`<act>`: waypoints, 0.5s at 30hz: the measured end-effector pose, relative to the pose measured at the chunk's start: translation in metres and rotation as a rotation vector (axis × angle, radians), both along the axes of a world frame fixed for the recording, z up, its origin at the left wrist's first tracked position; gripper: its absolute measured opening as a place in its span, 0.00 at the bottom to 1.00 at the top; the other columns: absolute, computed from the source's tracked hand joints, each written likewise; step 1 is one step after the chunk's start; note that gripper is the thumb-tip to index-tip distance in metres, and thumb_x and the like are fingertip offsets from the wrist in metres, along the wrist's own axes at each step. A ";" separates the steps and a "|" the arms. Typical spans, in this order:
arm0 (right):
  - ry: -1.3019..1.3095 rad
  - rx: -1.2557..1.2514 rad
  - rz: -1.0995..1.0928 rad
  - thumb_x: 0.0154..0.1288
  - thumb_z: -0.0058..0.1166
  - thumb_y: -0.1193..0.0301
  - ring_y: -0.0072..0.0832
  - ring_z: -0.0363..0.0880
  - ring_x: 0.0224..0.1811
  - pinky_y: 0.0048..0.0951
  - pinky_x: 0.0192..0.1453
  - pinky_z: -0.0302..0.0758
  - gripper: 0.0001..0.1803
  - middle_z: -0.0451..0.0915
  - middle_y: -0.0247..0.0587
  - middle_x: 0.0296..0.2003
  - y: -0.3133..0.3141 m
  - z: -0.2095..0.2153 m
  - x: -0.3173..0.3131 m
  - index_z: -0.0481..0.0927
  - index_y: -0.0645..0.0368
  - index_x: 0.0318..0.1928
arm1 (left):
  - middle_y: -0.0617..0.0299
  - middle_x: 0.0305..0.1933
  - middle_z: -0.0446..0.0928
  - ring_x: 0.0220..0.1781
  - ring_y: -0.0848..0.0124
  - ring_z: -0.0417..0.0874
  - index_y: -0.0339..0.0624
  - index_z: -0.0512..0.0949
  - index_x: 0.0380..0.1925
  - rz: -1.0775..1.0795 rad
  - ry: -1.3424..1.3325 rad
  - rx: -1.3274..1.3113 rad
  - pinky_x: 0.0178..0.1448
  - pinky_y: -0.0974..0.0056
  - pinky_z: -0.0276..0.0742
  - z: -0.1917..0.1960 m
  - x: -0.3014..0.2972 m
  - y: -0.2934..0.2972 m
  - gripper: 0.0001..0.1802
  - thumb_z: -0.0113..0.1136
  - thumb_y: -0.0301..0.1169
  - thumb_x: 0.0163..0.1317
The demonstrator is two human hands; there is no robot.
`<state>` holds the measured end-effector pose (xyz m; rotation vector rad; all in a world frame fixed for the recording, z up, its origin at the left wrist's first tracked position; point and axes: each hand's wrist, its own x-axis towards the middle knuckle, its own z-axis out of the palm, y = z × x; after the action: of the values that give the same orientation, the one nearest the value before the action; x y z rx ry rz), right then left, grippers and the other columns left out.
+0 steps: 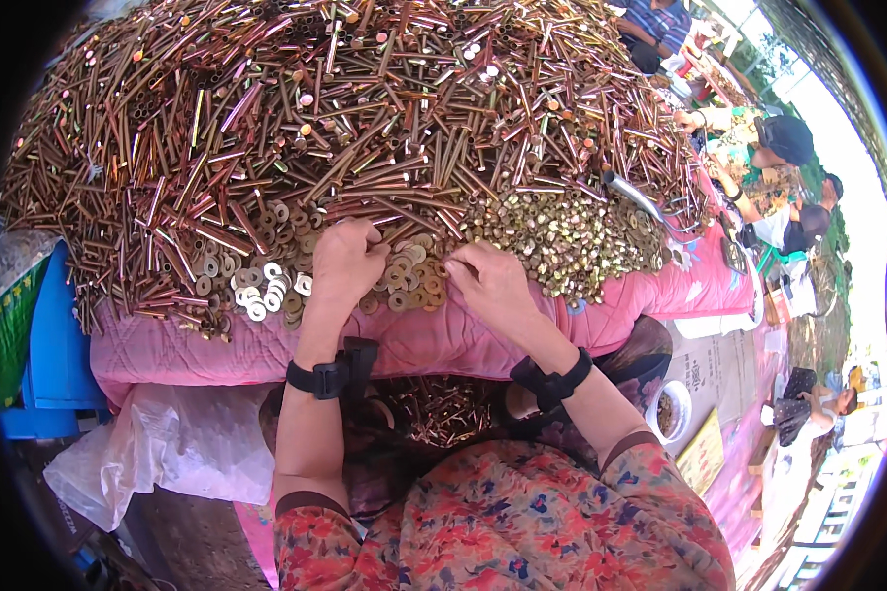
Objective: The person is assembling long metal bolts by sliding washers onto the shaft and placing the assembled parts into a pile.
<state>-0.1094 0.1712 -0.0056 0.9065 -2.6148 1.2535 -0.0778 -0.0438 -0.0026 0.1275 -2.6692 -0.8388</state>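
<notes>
A large heap of copper-coloured metal tubes and bolts (394, 108) covers the table. At its front edge my left hand (345, 261) is closed, knuckles up, between shiny silver washers (268, 293) and a pile of duller washers (411, 276). What its curled fingers hold is hidden. On the other side of the dull washers, my right hand (493, 283) pinches thumb and fingers together; anything in the pinch is too small to name. Beyond and right of it lies a pile of small brassy nuts (562, 241). Both wrists wear black straps.
A pink quilted cover (197, 350) drapes the table's front edge. A curved metal bar (641, 200) rests on the heap's right side. Left stands a blue bin (54, 345) near clear plastic sheeting (182, 443). A white bucket (669, 414) is low right; several people sit further right.
</notes>
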 end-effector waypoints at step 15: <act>-0.018 -0.137 -0.135 0.59 0.57 0.72 0.30 0.77 0.24 0.31 0.30 0.73 0.06 0.78 0.41 0.23 -0.021 0.009 -0.009 0.80 0.63 0.30 | 0.59 0.30 0.80 0.23 0.75 0.75 0.33 0.75 0.44 -0.152 -0.218 1.694 0.28 0.72 0.69 0.024 0.050 0.020 0.12 0.54 0.28 0.62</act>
<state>-0.1182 0.1503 0.0031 0.6879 -2.5181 1.3898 -0.0275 -0.0241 0.0211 0.3896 -1.3262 -2.8936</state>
